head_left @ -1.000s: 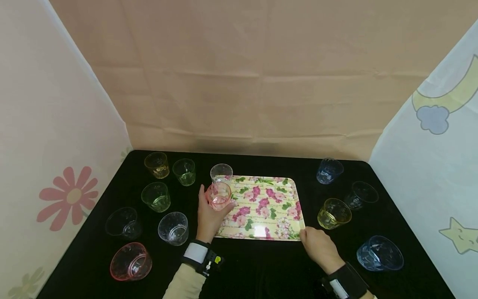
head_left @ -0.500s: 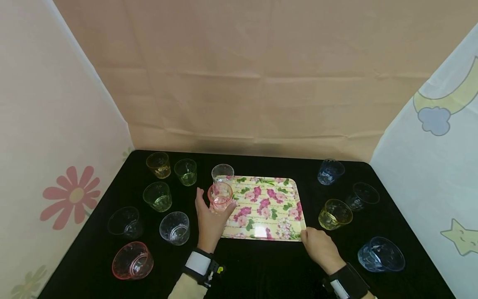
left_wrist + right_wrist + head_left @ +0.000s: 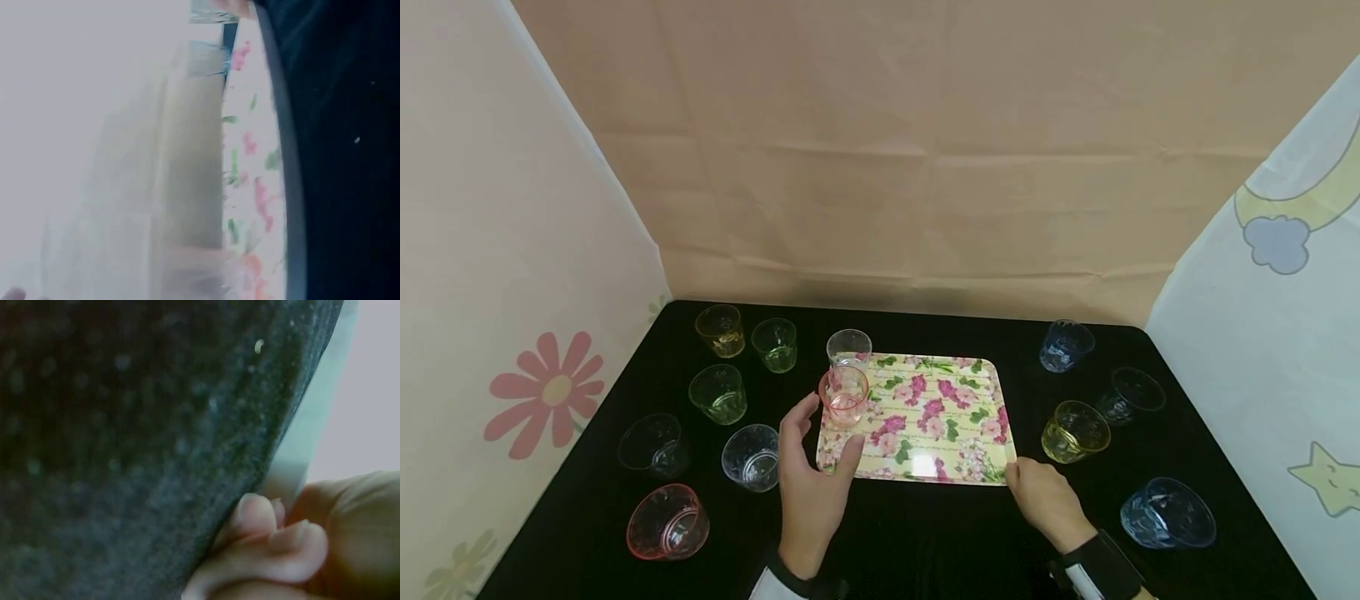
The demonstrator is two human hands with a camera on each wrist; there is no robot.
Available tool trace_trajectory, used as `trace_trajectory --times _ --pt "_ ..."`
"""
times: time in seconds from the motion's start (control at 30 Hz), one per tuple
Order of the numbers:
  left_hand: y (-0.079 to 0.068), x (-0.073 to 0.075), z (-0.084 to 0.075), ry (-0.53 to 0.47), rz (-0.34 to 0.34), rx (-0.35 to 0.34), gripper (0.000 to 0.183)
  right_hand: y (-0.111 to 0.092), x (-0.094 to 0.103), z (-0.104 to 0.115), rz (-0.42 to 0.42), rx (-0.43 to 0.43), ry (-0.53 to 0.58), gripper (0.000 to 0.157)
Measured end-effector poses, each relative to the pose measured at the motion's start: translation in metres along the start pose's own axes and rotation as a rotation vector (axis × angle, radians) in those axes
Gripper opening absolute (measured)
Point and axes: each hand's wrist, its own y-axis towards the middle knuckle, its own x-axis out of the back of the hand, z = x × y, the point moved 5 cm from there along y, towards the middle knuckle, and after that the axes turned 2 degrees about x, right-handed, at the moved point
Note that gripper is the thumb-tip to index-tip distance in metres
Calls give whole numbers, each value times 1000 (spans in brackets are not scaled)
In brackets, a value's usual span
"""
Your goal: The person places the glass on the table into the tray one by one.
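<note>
A pink-tinted glass (image 3: pixel 844 398) stands upright at the left side of the flowered tray (image 3: pixel 917 454), in front of a clear glass (image 3: pixel 849 346). Just short of the pink glass is my left hand (image 3: pixel 812 492), thumb and fingers spread apart with nothing between them. At the tray's near right corner my right hand (image 3: pixel 1045 502) grips the edge, its fingers curled. The right wrist view shows those curled fingers (image 3: pixel 269 550) close up, against the black tabletop. In the left wrist view the flowered tray surface (image 3: pixel 256 144) appears edge-on and blurred.
Left of the tray stand several glasses, among them an amber one (image 3: pixel 720 332), green ones, a clear one (image 3: pixel 751 458) and a red one (image 3: pixel 667 523). To the right are a yellow glass (image 3: pixel 1075 432), a clear one (image 3: pixel 1131 396) and blue ones (image 3: pixel 1168 514).
My left hand has let go of the pink glass and drawn back toward me. The glass stays on the tray's left side. My right hand keeps its hold on the tray corner.
</note>
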Motion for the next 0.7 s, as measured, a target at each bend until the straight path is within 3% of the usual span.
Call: trace_trajectory --times 0.17,0.43,0.57,0.7 --pt "-8 24 -14 71 -54 -44 57 0 0 -1 6 -2 0 35" --pt "-8 53 -11 133 -147 -53 59 0 0 -2 -4 1 4 35" --pt "-3 77 -11 158 -223 -75 64 1 0 -1 -8 4 7 34" --pt "-3 106 -13 220 -335 -26 68 0 1 -1 2 -1 0 34"
